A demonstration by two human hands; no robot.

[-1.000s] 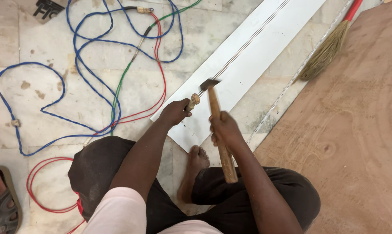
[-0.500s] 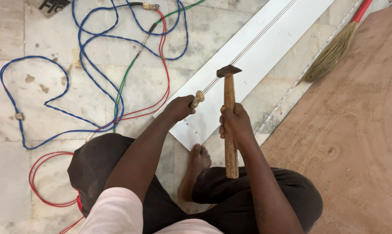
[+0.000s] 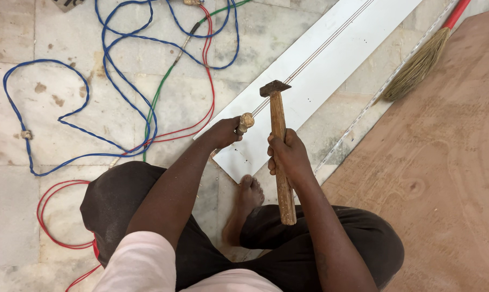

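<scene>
While my right hand wraps shut round the wooden handle of the hammer, its dark head stands raised over the white panel. My left hand is clenched on a chisel-like tool; only its worn wooden knob shows, and the blade is hidden under my fingers, so I cannot tell where it meets the panel. A bare foot rests just beside the panel's near corner. Blue, red and green cables loop across the marble floor, running off frame. The broom is cut off at the top, beside the plywood sheet.
</scene>
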